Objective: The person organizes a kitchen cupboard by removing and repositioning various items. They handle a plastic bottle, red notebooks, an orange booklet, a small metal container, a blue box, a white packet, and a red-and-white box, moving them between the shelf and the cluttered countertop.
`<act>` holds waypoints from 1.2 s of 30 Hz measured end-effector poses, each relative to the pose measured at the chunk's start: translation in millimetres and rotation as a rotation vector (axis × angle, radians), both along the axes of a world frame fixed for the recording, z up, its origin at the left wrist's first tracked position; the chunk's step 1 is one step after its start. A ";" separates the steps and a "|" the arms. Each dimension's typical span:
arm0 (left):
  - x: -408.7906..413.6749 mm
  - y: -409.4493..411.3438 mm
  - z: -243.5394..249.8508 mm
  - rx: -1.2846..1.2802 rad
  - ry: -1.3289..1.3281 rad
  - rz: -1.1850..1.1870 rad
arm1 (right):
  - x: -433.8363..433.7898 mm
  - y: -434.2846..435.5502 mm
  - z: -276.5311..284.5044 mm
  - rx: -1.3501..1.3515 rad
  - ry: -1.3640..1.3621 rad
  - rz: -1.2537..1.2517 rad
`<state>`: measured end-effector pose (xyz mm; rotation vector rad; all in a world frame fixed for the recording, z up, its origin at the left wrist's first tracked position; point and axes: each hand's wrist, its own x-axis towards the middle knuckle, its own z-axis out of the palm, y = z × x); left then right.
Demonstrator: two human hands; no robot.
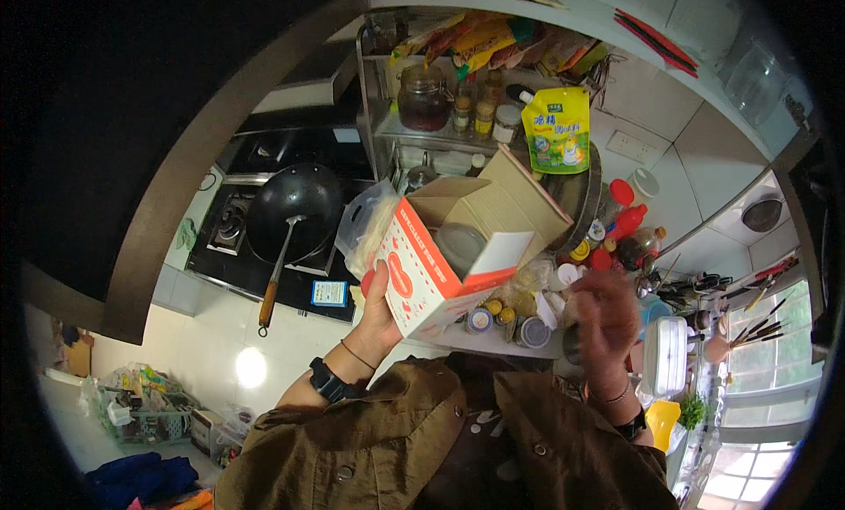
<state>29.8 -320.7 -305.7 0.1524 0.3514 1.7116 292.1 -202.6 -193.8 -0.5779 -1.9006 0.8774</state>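
Observation:
My left hand [377,312] grips a white and red cardboard box [412,272] printed with hearts, thumb on its front face. The box is tilted and its top flaps stand apart. Inside lies a greyish, round-topped object [460,246], which looks like a glass or plastic container; its lower part is hidden by the box walls. Off to the right of the box, my right hand [604,318] is raised and blurred by motion. Its fingers look curled, and I cannot make out anything in them. A clear plastic bag [370,223] with pale contents is behind the box's left side.
A black wok [294,206] with a wooden-handled metal spatula [279,266] sits on the gas stove at left. A blue box [329,293] lies by the stove's front edge. Several jars [535,332] crowd the counter. Beyond stands a yellow-green seasoning pouch [558,130].

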 end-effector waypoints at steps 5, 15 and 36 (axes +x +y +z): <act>17.2 -0.9 5.7 0.087 0.170 -0.092 | -32.8 -0.5 11.1 0.409 -0.197 0.096; 15.6 -10.2 -10.1 0.084 0.190 -0.141 | -6.5 21.7 6.0 0.380 0.020 -0.026; 26.5 -16.6 27.5 -0.043 0.429 -0.246 | -4.3 20.6 11.7 -0.902 0.343 0.531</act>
